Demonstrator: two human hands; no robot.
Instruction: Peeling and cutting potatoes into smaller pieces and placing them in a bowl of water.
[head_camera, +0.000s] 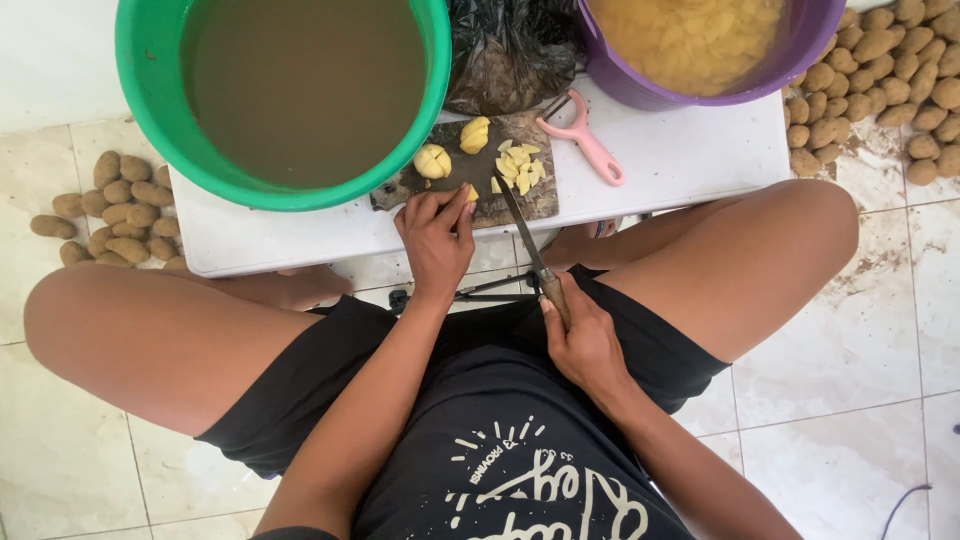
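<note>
In the head view I see my right grip (585, 345) closed around the knife (530, 250) handle, blade lying over the cutting board (480, 170). My left grip (437, 235) pinches a small potato piece (472, 193) at the board's near edge.

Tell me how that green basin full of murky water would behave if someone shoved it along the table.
The green basin is filled nearly to its rim, so it is probably heavy and slow to slide. The water would likely slosh over. It overhangs the white table edge slightly, so a push toward the person might tip it.
</note>
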